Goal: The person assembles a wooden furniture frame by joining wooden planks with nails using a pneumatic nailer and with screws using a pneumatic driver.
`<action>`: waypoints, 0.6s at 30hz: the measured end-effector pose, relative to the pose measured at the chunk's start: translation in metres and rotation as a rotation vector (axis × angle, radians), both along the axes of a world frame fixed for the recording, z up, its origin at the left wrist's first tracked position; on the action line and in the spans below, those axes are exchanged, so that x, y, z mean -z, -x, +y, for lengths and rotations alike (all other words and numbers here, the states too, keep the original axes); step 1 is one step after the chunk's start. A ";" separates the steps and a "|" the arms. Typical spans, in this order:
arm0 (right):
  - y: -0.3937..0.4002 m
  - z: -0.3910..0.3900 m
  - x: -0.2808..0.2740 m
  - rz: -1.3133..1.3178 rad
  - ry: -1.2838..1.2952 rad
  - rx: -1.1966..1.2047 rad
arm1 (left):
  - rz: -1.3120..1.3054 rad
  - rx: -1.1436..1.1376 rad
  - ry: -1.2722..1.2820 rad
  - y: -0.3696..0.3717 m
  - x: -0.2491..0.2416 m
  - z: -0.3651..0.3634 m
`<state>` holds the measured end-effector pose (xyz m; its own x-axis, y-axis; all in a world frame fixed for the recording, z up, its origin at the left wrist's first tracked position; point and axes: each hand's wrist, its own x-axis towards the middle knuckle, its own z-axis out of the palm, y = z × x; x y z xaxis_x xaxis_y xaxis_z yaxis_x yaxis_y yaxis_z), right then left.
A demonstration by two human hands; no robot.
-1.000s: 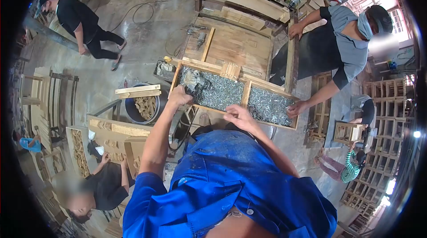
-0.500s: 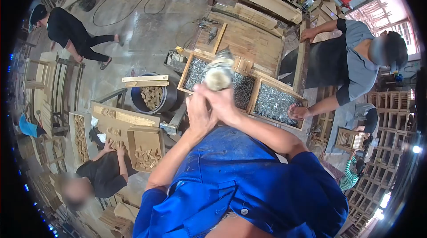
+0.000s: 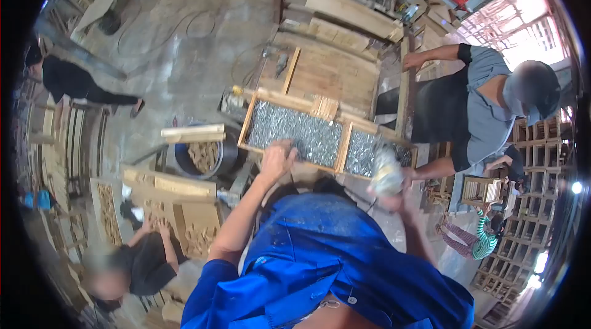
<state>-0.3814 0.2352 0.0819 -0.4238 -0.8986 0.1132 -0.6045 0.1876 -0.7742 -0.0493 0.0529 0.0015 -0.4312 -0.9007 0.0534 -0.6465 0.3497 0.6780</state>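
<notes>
My left hand (image 3: 279,160) is at the front edge of the wooden tray (image 3: 244,124), its fingers curled over the larger compartment. Whether anything is pinched in them is hidden. That compartment holds a heap of slim silvery metal fasteners (image 3: 295,129), too small to tell as screws or nails. My right hand (image 3: 389,201) is closed around a pale grey power tool (image 3: 386,172), smeared by motion. The tool hangs over the front of the tray's right compartment, covering part of the fasteners (image 3: 362,152) there.
A co-worker in grey (image 3: 489,116) stands at the right, one hand on a wooden beam (image 3: 406,86). Behind the tray is a wooden worktop (image 3: 332,73). A black tub (image 3: 183,160) of wood pieces stands left. Another co-worker (image 3: 151,261) handles small wood pieces at lower left.
My hands have come apart. The right hand has swung the power tool rightward and nearer to me, while the left stays by the tray's front edge. The person at far left has walked further left.
</notes>
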 end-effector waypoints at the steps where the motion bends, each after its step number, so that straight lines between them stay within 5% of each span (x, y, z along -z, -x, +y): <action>1: -0.024 -0.002 -0.056 -0.268 -0.404 -0.097 | -0.076 0.046 0.127 0.012 0.027 -0.011; 3: -0.055 -0.001 -0.076 -0.544 -0.475 -0.097 | -0.215 0.071 0.076 0.032 0.053 -0.026; 8: -0.057 0.031 -0.028 -0.140 -0.486 -0.001 | -0.389 0.172 -0.017 0.040 0.076 -0.040; 10: -0.059 0.025 -0.055 -0.259 -0.402 0.035 | -0.478 0.239 -0.110 0.034 0.078 -0.037; 16: -0.049 0.000 -0.078 -0.333 -0.210 -0.138 | 0.003 0.068 0.206 0.027 0.075 -0.038; 18: -0.052 -0.007 -0.071 -0.287 -0.179 -0.221 | 0.110 -0.014 0.018 0.024 0.076 -0.035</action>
<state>-0.3293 0.2283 0.1529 -0.2097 -0.9665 -0.1478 -0.4093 0.2241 -0.8845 -0.0734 0.0180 -0.0745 -0.4094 -0.9050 0.1155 -0.5735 0.3538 0.7388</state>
